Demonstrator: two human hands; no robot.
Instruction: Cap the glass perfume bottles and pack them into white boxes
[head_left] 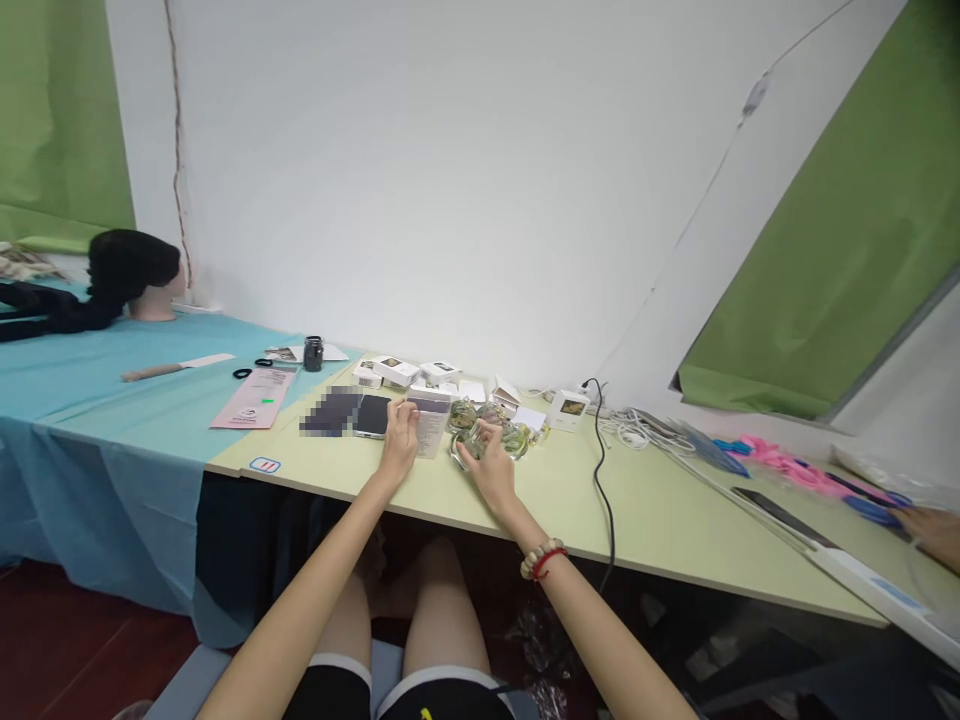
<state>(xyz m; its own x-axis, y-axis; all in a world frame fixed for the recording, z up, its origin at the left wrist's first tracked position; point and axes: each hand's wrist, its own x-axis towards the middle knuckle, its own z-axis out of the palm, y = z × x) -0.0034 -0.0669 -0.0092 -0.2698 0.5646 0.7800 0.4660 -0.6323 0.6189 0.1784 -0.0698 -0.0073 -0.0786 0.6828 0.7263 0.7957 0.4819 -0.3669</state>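
Note:
My left hand [400, 440] is closed on the left edge of a white printed box [433, 425] standing upright on the table. Beside that box, my right hand [493, 470] reaches into a pile of clear-wrapped greenish packets [517, 437]. Its thumb and fingers are bent around one of these packets, whose contents are too small to make out. A dark phone-like device [372, 416] lies just left of my left hand, with a blurred-out dark patch further left.
Small white boxes [396, 371] lie behind my hands; another white box [568, 410] stands right. A black cable [598, 470] crosses the table. Left are a knife [180, 367], a pink sheet [255, 398], a dark jar [313, 353] and a mannequin head [154, 300]. Another person's hand [934, 530] shows right.

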